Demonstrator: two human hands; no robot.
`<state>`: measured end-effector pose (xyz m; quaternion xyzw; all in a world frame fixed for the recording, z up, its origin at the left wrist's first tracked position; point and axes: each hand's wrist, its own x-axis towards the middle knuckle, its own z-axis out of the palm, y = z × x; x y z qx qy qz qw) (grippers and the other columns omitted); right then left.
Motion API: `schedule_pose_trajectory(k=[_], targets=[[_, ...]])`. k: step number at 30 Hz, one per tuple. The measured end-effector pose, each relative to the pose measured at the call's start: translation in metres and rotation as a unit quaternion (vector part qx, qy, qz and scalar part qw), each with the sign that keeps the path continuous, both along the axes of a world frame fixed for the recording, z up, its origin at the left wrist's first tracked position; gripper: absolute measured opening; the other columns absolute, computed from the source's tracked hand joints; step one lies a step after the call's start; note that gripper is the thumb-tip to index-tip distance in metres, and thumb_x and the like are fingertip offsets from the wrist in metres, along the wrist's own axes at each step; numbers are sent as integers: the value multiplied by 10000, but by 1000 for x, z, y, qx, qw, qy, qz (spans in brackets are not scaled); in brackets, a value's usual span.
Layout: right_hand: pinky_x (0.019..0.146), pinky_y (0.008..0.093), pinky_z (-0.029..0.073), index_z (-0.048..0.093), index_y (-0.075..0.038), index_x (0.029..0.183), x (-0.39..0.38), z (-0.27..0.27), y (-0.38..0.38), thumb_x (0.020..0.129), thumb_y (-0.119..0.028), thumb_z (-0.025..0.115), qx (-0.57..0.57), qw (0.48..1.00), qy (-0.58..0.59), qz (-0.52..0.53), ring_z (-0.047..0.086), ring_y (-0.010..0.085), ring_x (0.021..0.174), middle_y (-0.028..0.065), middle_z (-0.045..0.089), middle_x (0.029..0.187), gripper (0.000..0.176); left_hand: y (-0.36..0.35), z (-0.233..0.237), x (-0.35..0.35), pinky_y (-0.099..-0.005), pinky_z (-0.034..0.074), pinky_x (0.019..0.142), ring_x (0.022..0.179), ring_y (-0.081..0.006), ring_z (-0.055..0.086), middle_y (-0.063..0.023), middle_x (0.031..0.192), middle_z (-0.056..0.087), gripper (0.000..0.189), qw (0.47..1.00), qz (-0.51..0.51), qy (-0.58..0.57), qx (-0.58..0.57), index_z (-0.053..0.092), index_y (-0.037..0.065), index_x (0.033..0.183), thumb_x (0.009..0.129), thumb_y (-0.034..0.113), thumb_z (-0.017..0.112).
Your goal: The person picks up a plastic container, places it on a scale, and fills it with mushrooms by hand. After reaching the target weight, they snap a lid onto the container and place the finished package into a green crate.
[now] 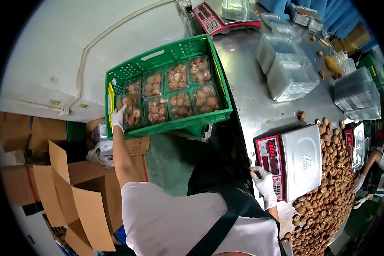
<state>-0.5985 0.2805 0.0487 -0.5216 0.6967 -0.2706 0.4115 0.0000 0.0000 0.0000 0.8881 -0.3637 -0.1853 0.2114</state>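
My left hand (117,118), in a white glove, reaches into the green plastic crate (168,126) and grips a clear pack of mushrooms (132,116) at its near left corner. Two rows of similar packs (181,104) fill the crate. At the table's edge, my gloved right hand (265,187) is closed beside the red scale (274,164), its fingers pinching what looks like a small brown mushroom (255,173). The scale's metal pan (303,162) is bare, and its red display is lit.
Loose mushrooms (324,192) are heaped right of the scale. Stacked clear trays (291,79) stand farther back, near another red scale (209,19). Open cardboard boxes (87,209) lie on my left. Across the table, a co-worker's gloved hand (359,183) is near the heap.
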Motion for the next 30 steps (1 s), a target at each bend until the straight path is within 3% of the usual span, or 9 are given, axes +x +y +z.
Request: schedule_pose_trajectory(k=[2, 3, 5, 9, 15, 17, 21, 25, 30], targets=[[692, 278, 517, 658, -48, 962, -1, 7, 18, 822, -118, 674, 41, 999, -12, -25, 676, 213, 776, 124, 683, 872, 158, 16, -28, 21, -397, 425, 951, 1097, -350, 563, -234, 1179, 579, 621, 991, 21, -49, 121, 617, 18, 1150, 751, 493, 610], [692, 278, 517, 658, -48, 962, 13, -13, -8, 822, -118, 674, 27, 999, -32, -27, 676, 213, 776, 124, 683, 872, 158, -7, 5, 15, -415, 446, 914, 1041, -362, 590, -221, 1113, 616, 551, 988, 66, -133, 42, 626, 7, 1119, 751, 416, 614], [685, 280, 515, 661, -63, 962, 7, -13, 3, 822, -117, 674, 41, 999, -10, -33, 674, 206, 771, 118, 684, 862, 151, -21, -57, 36, -413, 450, 899, 1033, -357, 595, -219, 1059, 637, 488, 988, 34, -146, -42, 634, 0, 1088, 763, 362, 603], [675, 302, 516, 660, -76, 973, 7, -14, 10, 820, -132, 671, 39, 999, 12, -35, 672, 242, 764, 137, 674, 846, 163, -68, -13, -92, -380, 474, 849, 955, -331, 619, -179, 1024, 649, 351, 968, -176, -88, -154, 661, 49, 1049, 788, 280, 623], [651, 377, 520, 658, -109, 928, 5, -8, 20, 841, -232, 629, 11, 997, 57, -60, 649, 314, 732, 150, 653, 780, 153, -110, 49, -364, -349, 467, 902, 1000, -274, 610, -121, 1055, 642, 230, 794, -490, 115, -342, 654, 56, 998, 798, 169, 649], [649, 307, 510, 661, -61, 952, 4, 4, 26, 843, -163, 647, 58, 991, 86, -81, 673, 239, 729, 137, 669, 805, 150, -89, 89, -448, -356, 465, 899, 1011, -281, 599, -122, 1077, 631, 253, 711, -588, 91, -375, 639, 55, 1025, 804, 177, 649], [698, 329, 520, 662, -67, 965, -3, 14, 54, 852, -200, 637, 35, 983, 111, -141, 667, 278, 773, 139, 672, 829, 176, -64, 126, -563, -387, 447, 876, 997, -286, 579, -125, 1062, 616, 303, 550, -704, -6, -450, 625, 52, 1032, 807, 255, 635], [713, 331, 517, 662, -66, 976, -3, 14, 94, 853, -196, 633, 77, 965, 88, -233, 661, 295, 805, 146, 672, 856, 181, -69, 124, -621, -431, 473, 795, 881, -323, 621, -151, 890, 655, 361, 624, -740, -133, -212, 650, 92, 1016, 813, 380, 569], [720, 350, 517, 671, -104, 988, 4, 8, 143, 862, -249, 615, 84, 935, 69, -337, 657, 297, 780, 155, 670, 862, 199, -101, 128, -627, -441, 471, 802, 898, -360, 611, -179, 955, 648, 306, 615, -764, -95, -170, 698, 125, 943, 830, 357, 534]])
